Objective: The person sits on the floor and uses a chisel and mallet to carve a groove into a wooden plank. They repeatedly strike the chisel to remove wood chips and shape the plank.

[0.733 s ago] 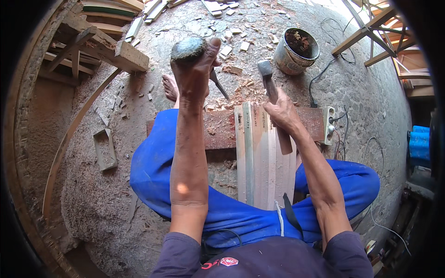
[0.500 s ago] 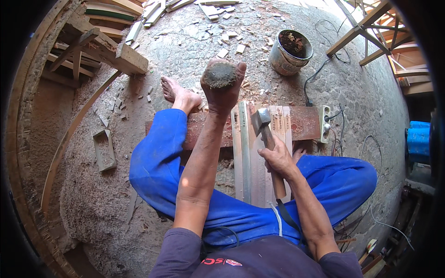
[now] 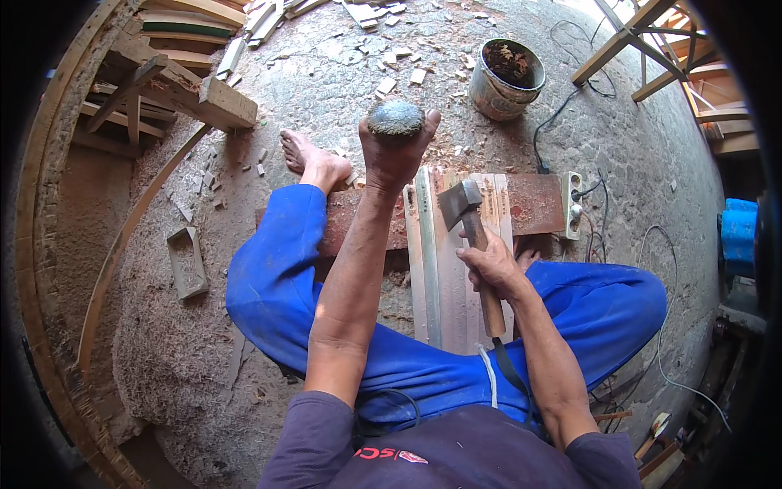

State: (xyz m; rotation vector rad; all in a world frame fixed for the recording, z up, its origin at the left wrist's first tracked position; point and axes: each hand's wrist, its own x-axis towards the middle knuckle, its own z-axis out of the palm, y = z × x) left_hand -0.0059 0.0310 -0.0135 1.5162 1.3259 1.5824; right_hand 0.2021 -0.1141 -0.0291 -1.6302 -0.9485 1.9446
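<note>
My left hand (image 3: 397,159) is raised over the bench, closed round a blunt, round piece with a rough grey end (image 3: 396,118). Its end faces up at me and hides the rest, so I cannot tell its kind. In my right hand (image 3: 494,267) is a hatchet (image 3: 494,310), gripped by its wooden handle. The steel head points away from me, its broad blade turned left. Beneath it, several wooden strips (image 3: 437,285) lie side by side across a low reddish-brown plank bench (image 3: 538,208). A dark strap hangs from the handle's lower end.
A bucket (image 3: 498,106) with shavings stands beyond the bench. At the bench's right end sits a power strip (image 3: 572,204) with cables. A small wooden box frame (image 3: 187,262) lies left. Timber frames (image 3: 228,104) rise at both sides. Wood scraps litter the floor.
My left hand and its piece have tipped slightly, so the end looks shinier and flatter. The hatchet's head has turned, showing more of its blade toward the left.
</note>
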